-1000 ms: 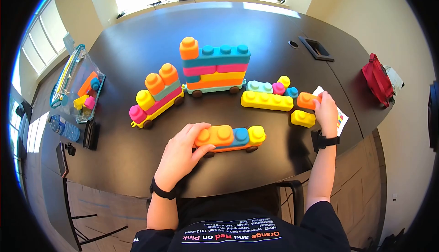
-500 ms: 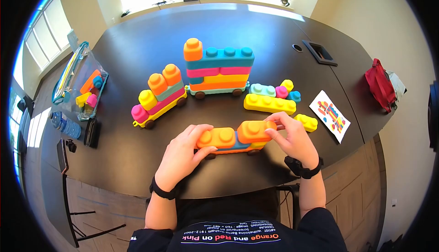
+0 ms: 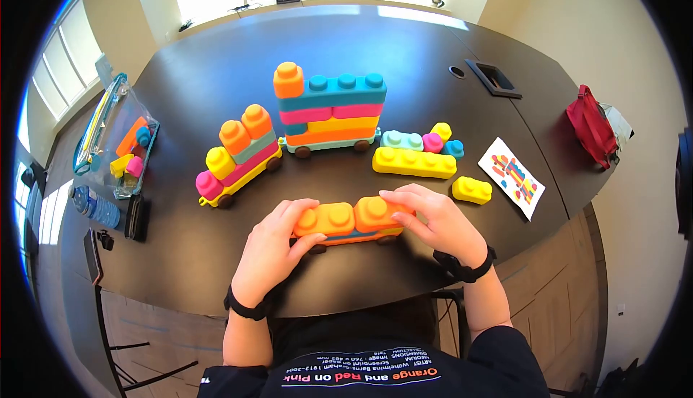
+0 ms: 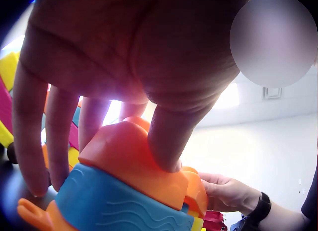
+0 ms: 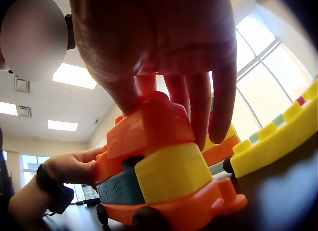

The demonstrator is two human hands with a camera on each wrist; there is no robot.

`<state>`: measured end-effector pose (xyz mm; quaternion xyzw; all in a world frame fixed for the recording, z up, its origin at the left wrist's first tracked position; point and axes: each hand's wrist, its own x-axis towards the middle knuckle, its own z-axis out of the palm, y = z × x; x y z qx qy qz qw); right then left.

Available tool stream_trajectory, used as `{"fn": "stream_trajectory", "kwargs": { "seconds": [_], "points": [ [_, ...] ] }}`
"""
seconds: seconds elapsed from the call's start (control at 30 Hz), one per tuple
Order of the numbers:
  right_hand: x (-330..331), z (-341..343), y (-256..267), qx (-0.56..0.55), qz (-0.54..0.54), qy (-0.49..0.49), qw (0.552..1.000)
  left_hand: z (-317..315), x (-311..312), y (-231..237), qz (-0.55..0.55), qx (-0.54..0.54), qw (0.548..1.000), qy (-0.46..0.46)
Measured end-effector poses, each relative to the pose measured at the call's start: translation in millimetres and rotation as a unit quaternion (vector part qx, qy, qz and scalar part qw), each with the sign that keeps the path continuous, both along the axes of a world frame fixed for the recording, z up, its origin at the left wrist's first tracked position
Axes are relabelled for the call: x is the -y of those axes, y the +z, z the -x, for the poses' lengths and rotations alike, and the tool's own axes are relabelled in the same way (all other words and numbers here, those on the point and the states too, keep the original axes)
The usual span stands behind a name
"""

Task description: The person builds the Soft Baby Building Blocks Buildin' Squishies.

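Observation:
Nearest the person stands an orange wheeled base carrying blue and yellow blocks. Two orange blocks lie over these, a left one and a right one. The left hand grips the left orange block, thumb on the near side and fingers on the far side. Thumb and fingers of the right hand pinch the right orange block, which rests across the blue and yellow ones. Whether it is fully seated I cannot tell.
Behind stand a stepped wagon and a taller wagon. Right of them lie a long yellow block, small blocks, a short yellow block and a picture card. A clear bag and bottle are at left.
The right hand has brought an orange block from beside the card leftward onto the near wagon's right end. The left hand keeps its grip; the head view has shifted slightly.

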<state>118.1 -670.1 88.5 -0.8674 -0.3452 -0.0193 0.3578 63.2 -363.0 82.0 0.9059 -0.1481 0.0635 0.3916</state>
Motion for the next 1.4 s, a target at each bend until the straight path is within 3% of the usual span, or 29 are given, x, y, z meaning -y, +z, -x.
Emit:
{"fn": "stream_trajectory", "kwargs": {
  "seconds": [0.27,0.4,0.57,0.8,0.9,0.97,1.0,1.1,1.17,1.2,1.23,1.3,1.4],
  "points": [
    [-8,5,8,0.077,0.094,-0.014,0.993,0,-2,-3,-0.003,0.012,1.000,-0.002],
    [-7,-2,-2,0.125,0.077,-0.006,0.989,0,-3,-3,-0.005,0.005,1.000,-0.003],
    [-6,-12,-10,0.042,0.013,0.026,0.999,-1,-5,-4,-0.001,-0.002,1.000,-0.004],
    [-5,-7,-10,0.058,0.022,0.014,0.998,-2,-5,-4,0.002,-0.002,1.000,-0.014],
    [1,-6,-10,-0.020,0.015,0.018,1.000,-2,-4,-5,0.004,-0.003,1.000,-0.011],
    [13,-10,-2,-0.032,0.003,0.070,0.997,-2,-4,-6,0.006,-0.002,1.000,-0.009],
    [25,-13,1,-0.047,0.020,0.056,0.997,-2,-4,-7,0.006,-0.004,1.000,-0.009],
    [62,-23,-2,0.039,0.035,-0.132,0.990,-3,-5,-5,0.010,-0.010,1.000,-0.010],
    [93,-29,-9,0.080,0.219,-0.288,0.929,-4,-5,-5,0.014,-0.015,1.000,-0.013],
    [123,-36,-36,0.156,0.305,-0.324,0.882,-6,-4,-6,0.026,-0.013,0.999,-0.022],
    [137,-36,-46,0.144,0.331,-0.339,0.869,-7,-3,-8,0.038,-0.012,0.999,-0.032],
    [147,-40,-46,0.008,0.263,-0.339,0.903,-8,-1,-9,0.038,-0.013,0.999,-0.032],
    [148,-37,-42,-0.036,0.236,-0.310,0.920,-9,2,-9,0.039,-0.014,0.999,-0.032]
  ]
}}
